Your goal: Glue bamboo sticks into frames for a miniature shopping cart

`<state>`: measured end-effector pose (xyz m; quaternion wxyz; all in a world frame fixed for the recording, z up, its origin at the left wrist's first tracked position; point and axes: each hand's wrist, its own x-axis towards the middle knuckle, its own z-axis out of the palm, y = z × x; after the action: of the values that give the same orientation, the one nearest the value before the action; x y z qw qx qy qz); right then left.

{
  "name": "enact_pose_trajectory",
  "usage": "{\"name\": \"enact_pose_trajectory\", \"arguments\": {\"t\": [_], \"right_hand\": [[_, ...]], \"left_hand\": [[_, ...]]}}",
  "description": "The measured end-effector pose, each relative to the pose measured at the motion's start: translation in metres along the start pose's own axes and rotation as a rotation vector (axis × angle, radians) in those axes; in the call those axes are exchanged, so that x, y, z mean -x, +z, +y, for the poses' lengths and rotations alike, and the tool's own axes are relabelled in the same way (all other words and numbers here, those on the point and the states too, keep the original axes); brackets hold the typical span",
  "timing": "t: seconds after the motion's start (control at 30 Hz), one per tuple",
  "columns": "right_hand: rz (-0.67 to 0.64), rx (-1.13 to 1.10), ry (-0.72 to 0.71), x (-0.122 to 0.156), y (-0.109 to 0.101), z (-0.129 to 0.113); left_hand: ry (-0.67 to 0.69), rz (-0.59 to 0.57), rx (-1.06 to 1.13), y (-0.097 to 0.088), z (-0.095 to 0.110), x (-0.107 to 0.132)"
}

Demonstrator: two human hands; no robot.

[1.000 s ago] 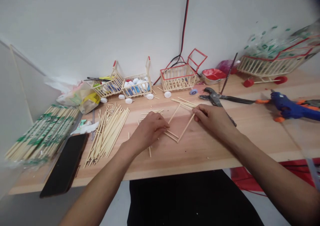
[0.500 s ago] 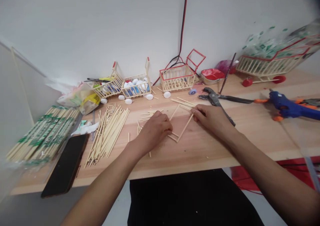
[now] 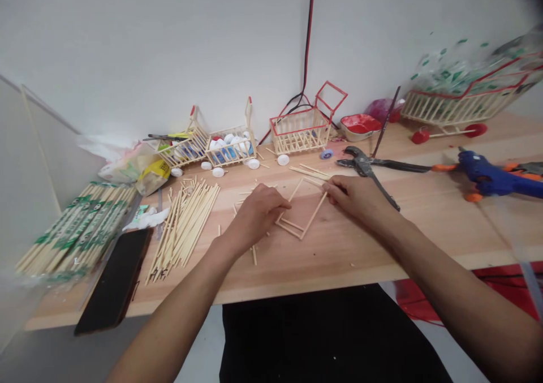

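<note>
A four-sided frame of thin wooden sticks [image 3: 314, 214] lies on the table between my hands. My right hand [image 3: 354, 199] is closed, thumb and fingers pinching the frame's far right corner. My left hand [image 3: 262, 210] is curled over the frame's left side, index finger pointing inward; whatever its other fingers hold is hidden. A short stick [image 3: 292, 225] lies inside the frame, close to its near side. Loose sticks [image 3: 311, 172] rest just beyond the frame, and a few cut pieces [image 3: 254, 255] lie around and under my left hand.
A pile of sticks [image 3: 186, 224], a phone [image 3: 112, 281] and bagged sticks [image 3: 80, 227] are at left. Miniature stick carts [image 3: 301, 131] line the wall beside a red paint dish [image 3: 360, 127]. Pliers [image 3: 365, 165] and a blue glue gun [image 3: 487, 173] lie at right.
My left hand has lifted and drawn back slightly from the short stick, uncovering the frame's left corner. My right hand stays at the far right corner.
</note>
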<state>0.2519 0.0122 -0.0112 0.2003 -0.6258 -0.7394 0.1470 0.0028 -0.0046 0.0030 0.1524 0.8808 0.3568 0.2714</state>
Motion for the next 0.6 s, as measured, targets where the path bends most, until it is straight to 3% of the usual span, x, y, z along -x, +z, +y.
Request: {"name": "enact_pose_trajectory", "arguments": {"t": [0.07, 0.2, 0.6], "right_hand": [[-0.001, 0.010, 0.001, 0.000, 0.000, 0.000], [-0.007, 0.028, 0.003, -0.001, 0.000, 0.001], [-0.004, 0.022, -0.010, 0.000, 0.000, 0.001]], "left_hand": [[-0.031, 0.050, 0.012, -0.004, -0.001, 0.001], [-0.038, 0.039, 0.014, -0.008, -0.004, 0.003], [0.141, -0.159, -0.095, 0.011, 0.004, -0.003]]}}
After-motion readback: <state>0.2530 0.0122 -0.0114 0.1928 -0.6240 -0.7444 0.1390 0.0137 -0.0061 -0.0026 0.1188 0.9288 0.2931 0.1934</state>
